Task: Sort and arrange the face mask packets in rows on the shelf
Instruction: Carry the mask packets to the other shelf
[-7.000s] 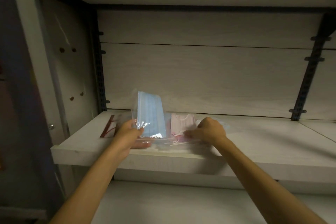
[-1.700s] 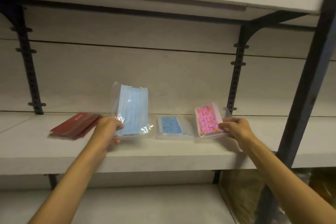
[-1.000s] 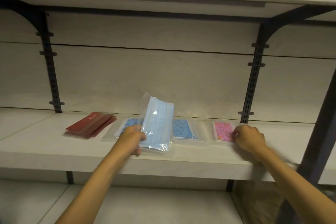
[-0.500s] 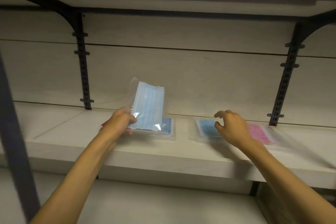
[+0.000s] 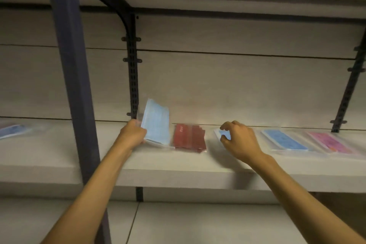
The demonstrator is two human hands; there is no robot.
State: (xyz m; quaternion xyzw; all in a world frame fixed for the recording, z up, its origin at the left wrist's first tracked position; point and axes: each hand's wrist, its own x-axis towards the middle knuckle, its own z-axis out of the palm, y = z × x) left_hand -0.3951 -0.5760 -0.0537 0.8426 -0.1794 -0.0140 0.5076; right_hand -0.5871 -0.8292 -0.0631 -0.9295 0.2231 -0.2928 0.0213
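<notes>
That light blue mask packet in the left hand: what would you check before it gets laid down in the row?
1. Left hand grips the light blue packet: ok.
2. Packet lying flat: not ok, it stands tilted up.
3. Bare shelf left of the red packet: ok.
4. Right hand off the small blue packet: not ok, fingers curl over it.
5. Blue patterned packet and pink packet flat in line: ok.

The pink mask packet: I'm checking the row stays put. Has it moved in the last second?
Cannot tell: the camera swung. A second ago the pink mask packet lay left of a wall bracket foot; it does now.
</notes>
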